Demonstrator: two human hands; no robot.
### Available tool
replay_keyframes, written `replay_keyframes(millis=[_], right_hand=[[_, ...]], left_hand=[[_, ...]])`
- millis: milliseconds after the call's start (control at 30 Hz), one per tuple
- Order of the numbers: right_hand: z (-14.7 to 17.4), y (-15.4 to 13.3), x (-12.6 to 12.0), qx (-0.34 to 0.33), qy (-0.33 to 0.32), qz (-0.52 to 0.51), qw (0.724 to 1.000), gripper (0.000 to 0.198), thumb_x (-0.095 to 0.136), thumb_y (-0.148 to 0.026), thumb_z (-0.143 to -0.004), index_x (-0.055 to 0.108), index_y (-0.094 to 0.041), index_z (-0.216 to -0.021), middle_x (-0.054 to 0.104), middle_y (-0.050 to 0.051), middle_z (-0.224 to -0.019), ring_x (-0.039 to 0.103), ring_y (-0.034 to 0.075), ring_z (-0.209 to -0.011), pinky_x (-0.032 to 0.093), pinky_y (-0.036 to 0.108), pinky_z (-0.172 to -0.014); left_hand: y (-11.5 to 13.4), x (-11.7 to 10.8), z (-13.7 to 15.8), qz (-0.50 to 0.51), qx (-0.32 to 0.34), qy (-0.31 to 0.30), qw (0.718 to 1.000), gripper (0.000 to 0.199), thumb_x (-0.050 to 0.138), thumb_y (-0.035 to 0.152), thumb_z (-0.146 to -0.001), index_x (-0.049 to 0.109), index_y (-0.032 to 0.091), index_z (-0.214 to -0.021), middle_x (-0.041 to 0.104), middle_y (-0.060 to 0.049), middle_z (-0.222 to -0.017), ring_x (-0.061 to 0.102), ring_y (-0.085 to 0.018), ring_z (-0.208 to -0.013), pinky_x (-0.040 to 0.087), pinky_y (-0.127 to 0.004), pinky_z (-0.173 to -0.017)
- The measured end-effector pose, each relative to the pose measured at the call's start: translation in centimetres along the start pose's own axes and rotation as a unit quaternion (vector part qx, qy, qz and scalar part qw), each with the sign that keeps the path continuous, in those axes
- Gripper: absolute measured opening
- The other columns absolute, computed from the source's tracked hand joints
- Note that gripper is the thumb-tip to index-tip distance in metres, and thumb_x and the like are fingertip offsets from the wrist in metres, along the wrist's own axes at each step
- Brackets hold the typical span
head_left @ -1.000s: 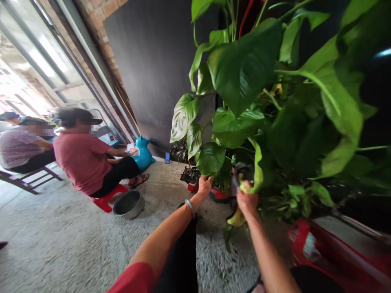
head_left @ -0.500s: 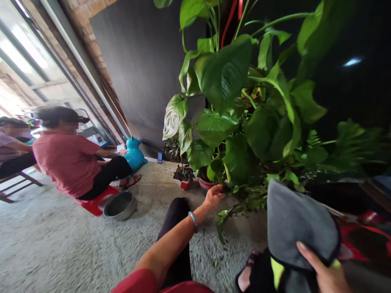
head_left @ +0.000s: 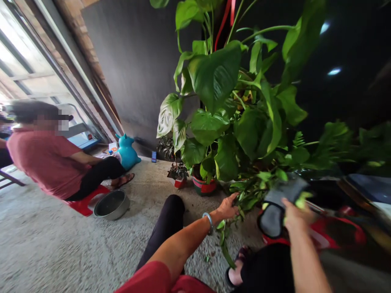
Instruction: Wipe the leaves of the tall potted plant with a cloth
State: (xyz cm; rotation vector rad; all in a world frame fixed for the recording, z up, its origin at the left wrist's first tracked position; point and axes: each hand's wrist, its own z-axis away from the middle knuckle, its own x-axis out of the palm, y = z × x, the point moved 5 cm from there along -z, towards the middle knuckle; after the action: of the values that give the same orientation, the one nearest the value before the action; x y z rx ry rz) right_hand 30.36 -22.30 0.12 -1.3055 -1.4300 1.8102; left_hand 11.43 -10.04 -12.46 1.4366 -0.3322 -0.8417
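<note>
My left hand (head_left: 226, 208), with a bracelet (head_left: 209, 222) on its wrist, reaches into the low trailing leaves (head_left: 249, 197) of a plant. Its fingers look stretched and apart, touching the leaves, with the tips partly hidden. A grey cloth (head_left: 271, 219) with dark edging and a yellow-green side hangs bunched in my right hand (head_left: 295, 215), which is closed on it and blurred by motion. The cloth is against the leaves on the right. Above both hands rises a large broad-leaved plant (head_left: 214, 81), near a green and red pot (head_left: 204, 187).
On the left a person (head_left: 45, 162) sits on a red stool (head_left: 84, 199) beside a grey basin (head_left: 111, 205). A blue animal-shaped toy (head_left: 128, 152) and a phone-like device (head_left: 154, 156) stand near the dark wall panel (head_left: 137, 73). A small potted plant (head_left: 179, 175) is by the larger pot.
My left hand has moved right, from beside the pot to the trailing leaves. My right hand has carried the cloth up and forward to the foliage, where it is now bunched. The view has shifted right.
</note>
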Motion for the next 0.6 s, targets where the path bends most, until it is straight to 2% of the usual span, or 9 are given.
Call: replay_keyframes(millis=[100,167,233,300,333,367,400,467,600], right_hand=[[4.6,0.5,3.7,-0.001,-0.094,-0.010,0.996,0.058,0.071,-0.056,-0.044,0.068,-0.018,-0.088,0.071,0.012,-0.082,0.067,0.036,-0.091,0.052,0.047,-0.089],[8.0,1.8,2.5,-0.002,-0.143,-0.027,0.989,0.062,0.075,-0.056,-0.043,0.071,-0.018,-0.092,0.073,0.011,-0.087,0.068,0.035,-0.094,0.052,0.046,-0.093],[9.5,3.6,-1.3,0.041,-0.159,-0.065,0.984,0.068,0.077,-0.056,-0.050,0.072,-0.020,-0.107,0.074,0.010,-0.099,0.068,0.033,-0.101,0.054,0.044,-0.091],[8.1,5.4,-6.2,0.153,-0.072,-0.072,0.983,0.078,0.083,-0.053,-0.043,0.072,-0.021,-0.113,0.073,0.009,-0.091,0.070,0.035,-0.091,0.057,0.046,-0.076],[6.7,5.7,-8.5,0.202,0.029,-0.041,0.978,0.080,0.084,-0.054,-0.044,0.073,-0.021,-0.116,0.073,0.012,-0.089,0.069,0.037,-0.085,0.055,0.048,-0.068],[5.0,5.2,-10.1,0.214,0.121,-0.003,0.969,0.080,0.084,-0.054,-0.048,0.073,-0.019,-0.118,0.073,0.017,-0.092,0.068,0.038,-0.083,0.054,0.050,-0.065],[3.1,4.1,-10.1,0.183,0.151,0.013,0.971,0.080,0.079,-0.053,-0.058,0.068,-0.015,-0.127,0.072,0.023,-0.106,0.068,0.039,-0.090,0.054,0.050,-0.068],[0.0,1.6,-7.4,0.136,0.155,0.049,0.977,0.076,0.071,-0.048,-0.068,0.063,-0.007,-0.132,0.066,0.028,-0.122,0.067,0.039,-0.101,0.053,0.050,-0.079],[1.0,-1.6,2.2,-0.004,-0.072,0.079,0.994,0.051,0.070,-0.044,-0.062,0.072,-0.010,-0.100,0.073,0.019,-0.092,0.069,0.034,-0.088,0.053,0.043,-0.080]], left_hand=[[0.0,-0.1,0.4,0.061,-0.012,-0.014,0.998,0.072,0.058,0.002,-0.073,0.053,0.016,-0.144,0.071,-0.002,-0.078,0.065,-0.015,-0.067,0.058,-0.030,-0.071],[0.3,-0.5,0.6,0.086,0.004,-0.021,0.996,0.055,0.059,0.004,-0.074,0.065,0.012,-0.128,0.070,-0.004,-0.078,0.064,-0.014,-0.066,0.054,-0.024,-0.064],[0.4,-0.8,0.6,0.095,-0.006,-0.033,0.995,0.053,0.058,0.007,-0.077,0.064,0.010,-0.129,0.069,-0.004,-0.079,0.063,-0.013,-0.060,0.048,-0.021,-0.053],[0.6,-0.9,0.7,0.096,-0.022,-0.038,0.994,0.065,0.056,0.009,-0.079,0.053,0.013,-0.144,0.067,-0.002,-0.078,0.061,-0.011,-0.052,0.042,-0.018,-0.046],[0.7,-0.8,0.8,0.094,-0.028,-0.039,0.994,0.071,0.056,0.009,-0.080,0.047,0.015,-0.150,0.066,0.000,-0.077,0.060,-0.010,-0.050,0.041,-0.017,-0.045],[0.9,-0.7,0.8,0.092,-0.035,-0.040,0.994,0.074,0.056,0.010,-0.081,0.043,0.016,-0.153,0.064,0.001,-0.073,0.058,-0.009,-0.048,0.040,-0.017,-0.044],[1.0,-0.5,0.9,0.089,-0.040,-0.040,0.994,0.074,0.056,0.011,-0.082,0.041,0.015,-0.155,0.062,0.003,-0.068,0.056,-0.009,-0.046,0.040,-0.017,-0.044],[1.3,-0.2,1.1,0.086,-0.047,-0.047,0.994,0.073,0.055,0.012,-0.084,0.041,0.015,-0.155,0.058,0.005,-0.061,0.054,-0.009,-0.044,0.041,-0.017,-0.045],[1.1,-0.7,1.4,0.083,-0.060,-0.031,0.994,0.071,0.056,0.010,-0.080,0.048,0.015,-0.151,0.062,0.003,-0.061,0.054,-0.009,-0.046,0.044,-0.018,-0.050]])
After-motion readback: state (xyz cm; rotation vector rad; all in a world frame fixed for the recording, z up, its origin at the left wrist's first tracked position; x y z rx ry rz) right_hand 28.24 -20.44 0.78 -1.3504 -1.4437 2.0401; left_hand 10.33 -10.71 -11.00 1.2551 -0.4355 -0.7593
